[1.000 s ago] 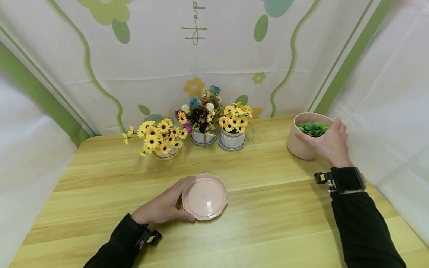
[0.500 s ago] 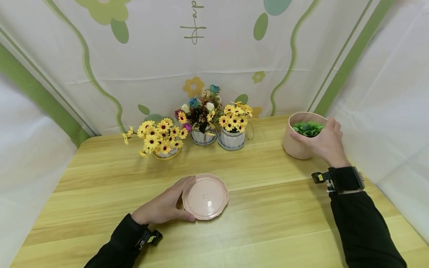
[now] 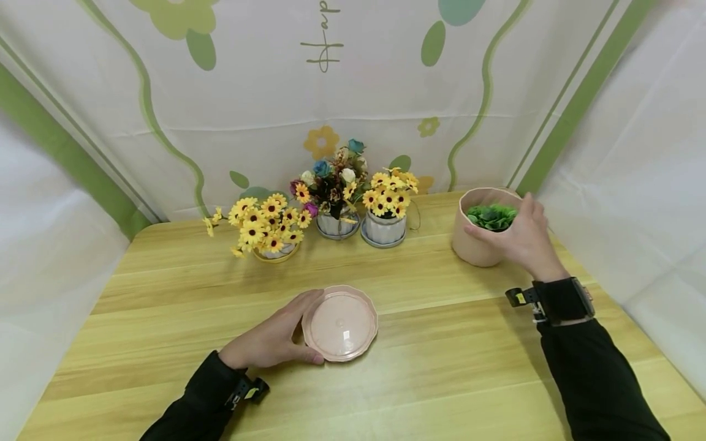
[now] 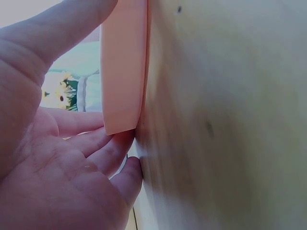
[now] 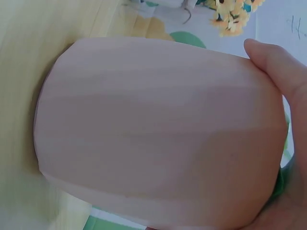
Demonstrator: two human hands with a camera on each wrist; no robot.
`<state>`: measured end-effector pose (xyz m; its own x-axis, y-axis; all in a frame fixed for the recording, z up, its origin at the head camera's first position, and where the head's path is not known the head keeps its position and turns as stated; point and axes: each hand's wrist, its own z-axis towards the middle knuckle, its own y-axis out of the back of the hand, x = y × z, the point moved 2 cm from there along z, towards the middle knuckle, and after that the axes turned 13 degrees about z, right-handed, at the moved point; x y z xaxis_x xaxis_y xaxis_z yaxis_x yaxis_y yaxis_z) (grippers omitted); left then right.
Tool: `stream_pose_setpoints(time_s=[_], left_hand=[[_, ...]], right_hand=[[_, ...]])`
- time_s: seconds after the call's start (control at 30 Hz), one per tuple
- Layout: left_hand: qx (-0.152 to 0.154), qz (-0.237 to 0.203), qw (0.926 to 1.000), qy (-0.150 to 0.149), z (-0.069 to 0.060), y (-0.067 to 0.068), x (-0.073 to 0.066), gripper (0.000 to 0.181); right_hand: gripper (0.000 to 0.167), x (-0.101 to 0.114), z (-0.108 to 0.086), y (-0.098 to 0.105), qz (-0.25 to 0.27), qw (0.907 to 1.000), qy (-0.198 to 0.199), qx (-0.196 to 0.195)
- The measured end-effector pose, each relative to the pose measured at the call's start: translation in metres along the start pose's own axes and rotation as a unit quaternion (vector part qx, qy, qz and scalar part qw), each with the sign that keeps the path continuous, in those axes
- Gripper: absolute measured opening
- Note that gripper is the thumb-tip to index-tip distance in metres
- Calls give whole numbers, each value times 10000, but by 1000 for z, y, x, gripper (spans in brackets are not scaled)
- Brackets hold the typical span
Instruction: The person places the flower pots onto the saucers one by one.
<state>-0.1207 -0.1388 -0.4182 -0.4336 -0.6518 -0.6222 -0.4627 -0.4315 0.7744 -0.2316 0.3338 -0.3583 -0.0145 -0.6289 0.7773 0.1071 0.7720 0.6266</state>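
A pink saucer point(image 3: 341, 324) with a scalloped rim lies flat on the table at the centre front. My left hand point(image 3: 273, 337) holds it from the left side, thumb at the near edge and fingers along the far edge; in the left wrist view its side wall point(image 4: 123, 72) sits between them. To the right, my right hand point(image 3: 526, 242) grips the rim of a pink flowerpot point(image 3: 473, 246) from its right side. Green leaves point(image 3: 491, 217) fill the pot. The pot's faceted wall point(image 5: 158, 129) fills most of the right wrist view, its base close to the table.
Along the back of the wooden table point(image 3: 419, 392) stand a pot of yellow flowers point(image 3: 270, 226), a pot of mixed flowers point(image 3: 333, 190) and a second yellow-flowered pot point(image 3: 386, 208) on a saucer. A printed white curtain point(image 3: 265, 92) hangs behind them.
My right hand has moved the flowerpot to the left, towards the other pots, and slightly nearer. The left hand and the pink saucer stay put.
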Motion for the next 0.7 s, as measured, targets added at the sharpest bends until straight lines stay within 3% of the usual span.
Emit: stream_pose_setpoints(time_s=[0.7], left_hand=[[-2,-45,10000,15,-1,0,-1,115]], right_hand=[[145,33,-16,-35,-65,9975,514,477]])
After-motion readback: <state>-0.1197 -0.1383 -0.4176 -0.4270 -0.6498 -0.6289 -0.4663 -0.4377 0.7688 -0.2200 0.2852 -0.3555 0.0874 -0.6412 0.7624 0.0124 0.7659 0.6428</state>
